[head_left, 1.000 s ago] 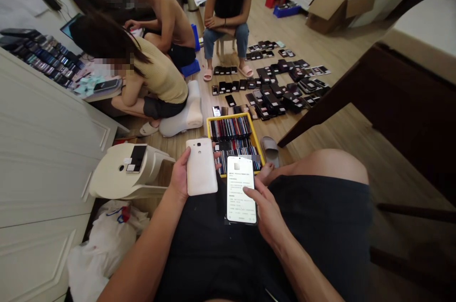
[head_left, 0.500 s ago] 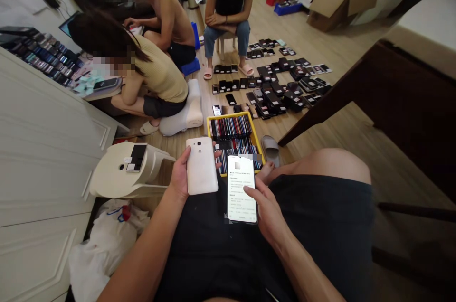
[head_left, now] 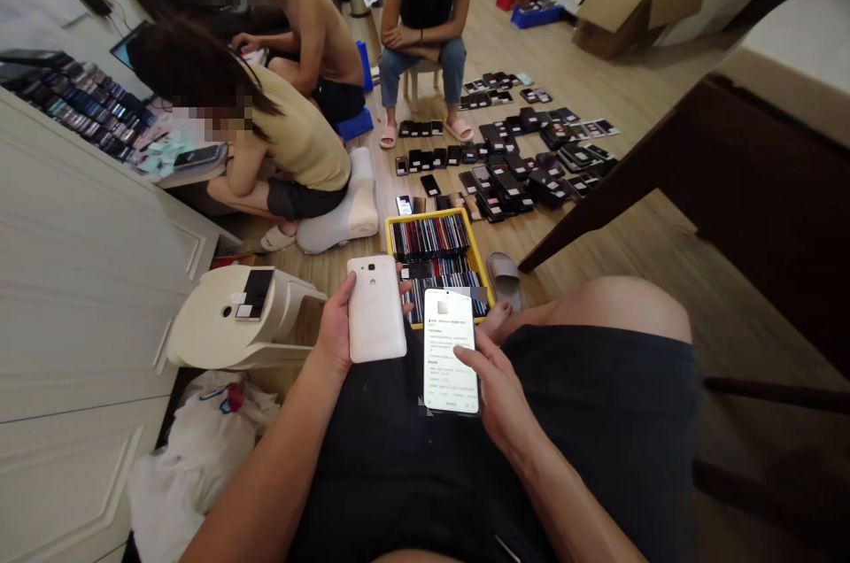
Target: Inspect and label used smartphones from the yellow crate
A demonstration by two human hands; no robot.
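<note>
My left hand (head_left: 337, 324) is wrapped round a white smartphone (head_left: 376, 315), whose back with a camera and a small logo faces me. To its right, my right hand (head_left: 498, 377) grips a second smartphone (head_left: 450, 368) with a lit white screen full of text lines. My right thumb lies over that screen; the other fingers are mostly hidden behind the phone. Both phones are held above my lap, side by side and apart. Just beyond them, a yellow-rimmed crate (head_left: 479, 262) on the floor holds rows of upright phones.
Many dark phones (head_left: 508, 178) lie in rows and stacks on the floor. Left stands a cream stool (head_left: 199, 328) bearing a phone (head_left: 256, 293). A white plastic bag (head_left: 199, 457) lies below it. A dark table (head_left: 730, 165) stands right. Three people sit ahead.
</note>
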